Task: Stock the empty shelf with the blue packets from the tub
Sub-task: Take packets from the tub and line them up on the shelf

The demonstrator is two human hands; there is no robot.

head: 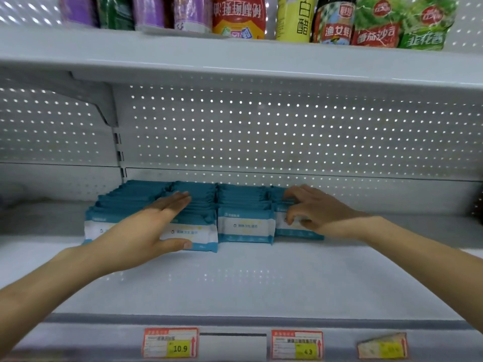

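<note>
Left grip flat, right grip curled.

Bottles and sauce pouches on upper shelf, perforated back panel, price tags

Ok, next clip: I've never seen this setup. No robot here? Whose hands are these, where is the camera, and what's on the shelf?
No machine: a person works with bare hands, filmed by one camera worn on the head, looking forward and down. On the shelf stand four rows of blue packets. The left hand lies flat on the second row from the left, fingers straight, thumb at its front. The right hand curls its fingers over the rightmost row, thumb on the front packet. The shelf edge carries price tags; bottles and bags sit on the shelf above. The tub is not in view.
</note>
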